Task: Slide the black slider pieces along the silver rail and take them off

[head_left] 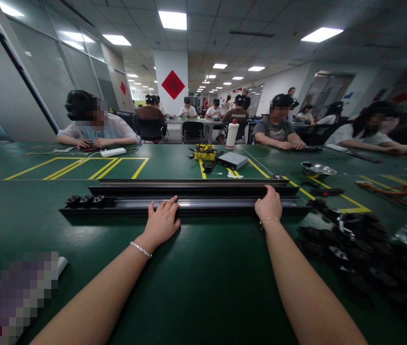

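A long black channel (218, 203) with a shiny inner floor lies across the green table. Its left end holds several round black parts (85, 201) in a row. My left hand (163, 219) rests over the near edge of this channel, fingers stretched out and apart, with nothing between them. Farther right, my right hand (270, 205) reaches over the same channel, its bent fingers closed at the near wall of a second black channel (189, 190) lying just behind. The fingertips there are partly hidden.
A heap of black parts (361, 258) covers the table's right side. Beyond the channels are a metal bowl (318, 169), a grey box (232, 160), a yellow box (204, 152) with cables and a white bottle (231, 135). Other people sit across the table.
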`<move>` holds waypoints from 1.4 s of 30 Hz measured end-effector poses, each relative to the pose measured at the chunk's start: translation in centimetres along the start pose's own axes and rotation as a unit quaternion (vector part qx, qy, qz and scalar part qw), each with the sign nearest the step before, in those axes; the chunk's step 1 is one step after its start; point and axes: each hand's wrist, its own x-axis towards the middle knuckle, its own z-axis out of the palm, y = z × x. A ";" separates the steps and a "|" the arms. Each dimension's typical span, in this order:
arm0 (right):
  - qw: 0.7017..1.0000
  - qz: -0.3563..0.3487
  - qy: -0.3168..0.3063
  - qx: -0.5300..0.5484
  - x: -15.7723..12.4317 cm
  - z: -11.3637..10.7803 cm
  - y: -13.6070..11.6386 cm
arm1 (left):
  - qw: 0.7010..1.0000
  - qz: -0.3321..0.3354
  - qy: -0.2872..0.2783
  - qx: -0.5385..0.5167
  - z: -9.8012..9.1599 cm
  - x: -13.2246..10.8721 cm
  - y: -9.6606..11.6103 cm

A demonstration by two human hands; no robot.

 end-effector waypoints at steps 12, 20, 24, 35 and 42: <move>0.998 0.035 0.017 -0.055 1.1 -0.3 1.7 | 1.000 -0.003 0.002 0.001 0.0 -0.1 0.1; 0.995 0.048 0.007 -0.091 2.2 -0.9 2.5 | 1.000 0.008 0.013 -0.001 0.3 -0.1 -0.2; 0.992 0.059 0.001 -0.110 2.8 -1.1 2.5 | 1.000 0.006 0.007 -0.001 0.2 -0.1 -0.1; 0.978 0.117 -0.059 -0.163 6.0 -2.8 5.6 | 1.000 0.003 0.005 0.001 0.2 0.0 -0.1; 0.971 0.155 -0.076 -0.168 7.3 -3.8 6.8 | 1.000 0.009 0.014 0.006 0.3 0.0 -0.1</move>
